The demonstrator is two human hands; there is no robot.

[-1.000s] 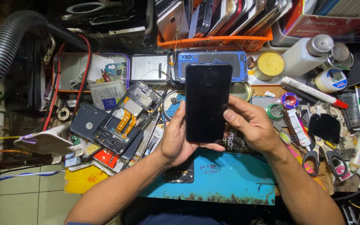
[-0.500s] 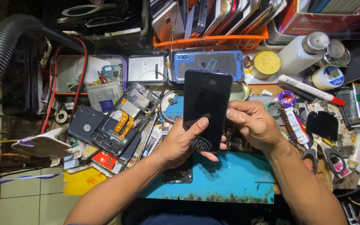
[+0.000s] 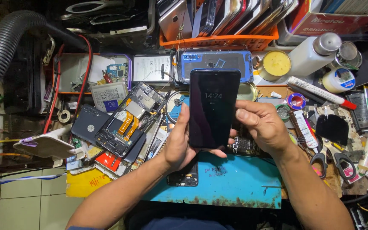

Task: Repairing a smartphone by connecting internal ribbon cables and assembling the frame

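From the head cam: you've got the dark smartphone upright over the blue mat, screen lit and facing you; your left hand cups its lower left edge, thumb along the side, fingers wrapped behind; your right hand pinches the right edge, fingertips on the glass; an opened phone frame lies well left, scissors off right.

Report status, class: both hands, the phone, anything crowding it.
Left hand and right hand both gripping the dark smartphone. Screen lit, facing up. Opened phone frame and scissors lie close by on the bench.
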